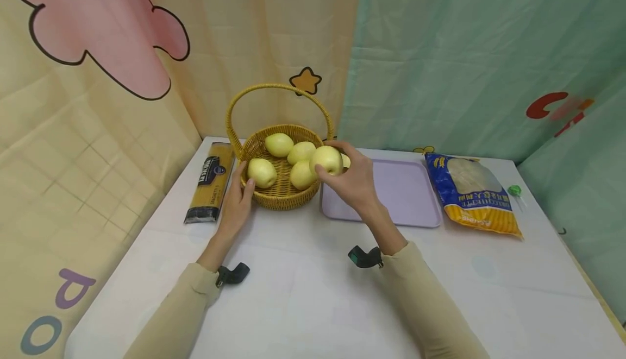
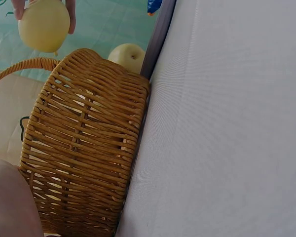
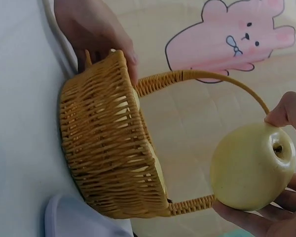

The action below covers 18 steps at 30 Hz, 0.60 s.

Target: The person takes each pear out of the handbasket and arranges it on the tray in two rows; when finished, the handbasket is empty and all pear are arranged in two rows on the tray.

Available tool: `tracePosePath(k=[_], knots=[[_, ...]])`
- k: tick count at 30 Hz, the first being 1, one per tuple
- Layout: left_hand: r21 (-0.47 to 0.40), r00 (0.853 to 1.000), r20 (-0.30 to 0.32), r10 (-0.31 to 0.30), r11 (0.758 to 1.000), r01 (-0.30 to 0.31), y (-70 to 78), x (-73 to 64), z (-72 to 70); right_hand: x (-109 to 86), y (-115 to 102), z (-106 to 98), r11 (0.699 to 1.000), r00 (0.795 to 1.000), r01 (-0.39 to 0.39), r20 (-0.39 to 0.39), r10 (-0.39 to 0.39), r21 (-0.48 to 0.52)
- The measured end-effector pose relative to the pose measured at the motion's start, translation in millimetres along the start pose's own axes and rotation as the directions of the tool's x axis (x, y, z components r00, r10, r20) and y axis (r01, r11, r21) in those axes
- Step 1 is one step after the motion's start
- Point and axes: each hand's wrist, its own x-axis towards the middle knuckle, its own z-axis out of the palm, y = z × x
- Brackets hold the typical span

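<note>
A woven basket [image 1: 281, 201] with a tall arched handle stands at the back of the table. Several pale yellow apples [image 1: 279, 145] lie inside it. At its left side my left hand [image 1: 236, 204] grips the rim, thumb over the edge, as the right wrist view also shows. My right hand [image 1: 356, 180] holds another yellow apple [image 3: 251, 165] above the basket's right rim, with fingers and thumb around it. Beyond the basket, one more apple [image 2: 127, 58] sits on the lilac tray [image 1: 415, 218], mostly hidden behind my right hand in the head view.
Left of the basket lies a spaghetti pack [image 1: 210, 182]. A blue and yellow pasta bag [image 1: 474, 196] is right of the tray, with a green lollipop [image 1: 514, 190] beside it. Printed curtains [image 1: 440, 65] hang close behind the white table [image 1: 303, 294].
</note>
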Motion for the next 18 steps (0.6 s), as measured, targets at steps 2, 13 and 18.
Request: tracePosePath(k=[2, 13, 18], knots=[[0.002, 1.000, 0.000, -0.001, 1.000, 0.001, -0.2, -0.4, -0.4, 1.4, 5.0, -8.0, 1.000, 1.000, -0.004, -0.025, 0.004, -0.006], [0.008, 1.000, -0.003, -0.011, 1.000, 0.011, 0.1, -0.9, -0.6, 12.7, 37.8, -45.1, 0.989, 0.981, -0.139, -0.146, 0.130, -0.049], [0.011, 1.000, -0.001, -0.020, 1.000, 0.020, 0.2, -0.3, 0.2, 13.7, 61.9, -60.0, 0.972, 0.958, -0.229, -0.189, 0.216, -0.049]])
